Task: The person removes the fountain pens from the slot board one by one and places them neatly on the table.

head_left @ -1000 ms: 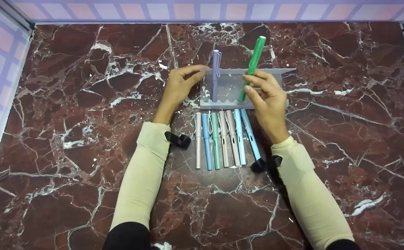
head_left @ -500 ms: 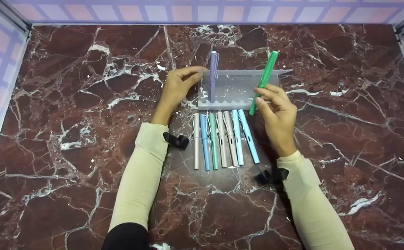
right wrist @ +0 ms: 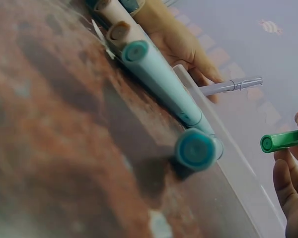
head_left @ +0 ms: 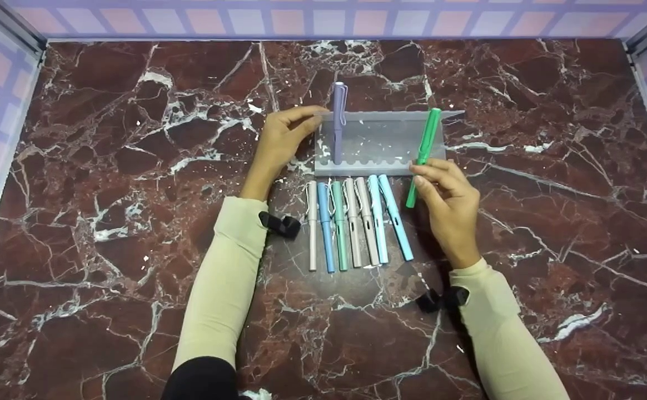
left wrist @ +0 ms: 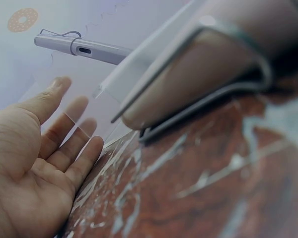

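Observation:
My right hand (head_left: 448, 203) pinches a green pen (head_left: 427, 139), held slanted with its cap end up, in front of the right part of a clear plastic pen stand (head_left: 384, 170). The right wrist view shows the green pen's (right wrist: 283, 141) lower end sticking out of the fingers. My left hand (head_left: 284, 139) holds the stand's upper left edge between thumb and fingers; in the left wrist view some fingertips (left wrist: 78, 106) show through the clear panel. A purple pen (head_left: 338, 125) stands upright in the stand's left part, its clip facing right.
Several capped pens lie in a row before the stand: a greyish one (head_left: 312, 228) at the left, then blue (head_left: 327, 230), teal green (head_left: 340, 228) and more greyish ones, with a light blue pen (head_left: 397, 219) slanting at the right end. A marbled table (head_left: 134, 222) lies beneath.
My right hand has drawn the green pen away from the stand's notched ledge, toward the front and slightly right. The left hand stays at the stand's edge.

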Motion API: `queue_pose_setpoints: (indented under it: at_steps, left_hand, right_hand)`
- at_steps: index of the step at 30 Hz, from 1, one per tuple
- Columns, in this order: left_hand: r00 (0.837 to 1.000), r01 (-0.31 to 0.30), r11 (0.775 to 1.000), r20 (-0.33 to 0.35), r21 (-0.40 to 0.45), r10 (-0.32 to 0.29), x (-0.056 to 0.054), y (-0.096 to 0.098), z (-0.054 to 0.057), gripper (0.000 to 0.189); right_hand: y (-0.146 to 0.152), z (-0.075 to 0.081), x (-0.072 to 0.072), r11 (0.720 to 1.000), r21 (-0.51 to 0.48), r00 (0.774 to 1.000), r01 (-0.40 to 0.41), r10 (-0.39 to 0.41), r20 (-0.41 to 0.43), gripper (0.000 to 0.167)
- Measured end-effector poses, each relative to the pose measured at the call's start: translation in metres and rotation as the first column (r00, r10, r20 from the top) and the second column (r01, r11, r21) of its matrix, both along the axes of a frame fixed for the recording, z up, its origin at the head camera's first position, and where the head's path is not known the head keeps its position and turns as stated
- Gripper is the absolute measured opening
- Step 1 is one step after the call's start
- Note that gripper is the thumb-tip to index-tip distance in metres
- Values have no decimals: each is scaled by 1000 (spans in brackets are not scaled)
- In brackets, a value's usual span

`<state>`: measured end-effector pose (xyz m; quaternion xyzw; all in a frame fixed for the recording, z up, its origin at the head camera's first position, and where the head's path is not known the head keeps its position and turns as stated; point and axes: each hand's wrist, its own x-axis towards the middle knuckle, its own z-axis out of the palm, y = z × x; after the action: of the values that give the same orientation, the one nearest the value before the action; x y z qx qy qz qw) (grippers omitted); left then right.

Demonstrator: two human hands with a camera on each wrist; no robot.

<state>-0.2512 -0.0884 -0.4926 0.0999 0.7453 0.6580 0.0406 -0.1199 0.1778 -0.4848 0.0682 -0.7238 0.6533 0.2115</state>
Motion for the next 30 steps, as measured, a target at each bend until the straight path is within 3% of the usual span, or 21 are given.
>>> queue_pose_setpoints:
  at_steps: [5,8,12,24,30]
  left_hand:
    - [999,1,1000,32,-11,-1,7,2,13,20]
    - [999,-2,1000,40,-21,2,8,2,14,20]
    - [1000,-6,1000,26,-17,6,4,1,6,20]
    - [1000,9,1000,-1,9,-9,1,-1,0,20]
    - [1000,15,998,-28,55,-13,1,0,-1,20]
  right_hand:
    - [2,-4,4,1000,28,1000,4,-4,5,13]
    - [5,-6,7,999,39,1000,-1,1,5,12]
    - [11,-8,12,999,49,1000,-7,6,20,13]
    - [22,-16,38,988,137,989,-70,52,136,17]
    - [23,-17,44,978,188,985,-94,65,157,17]
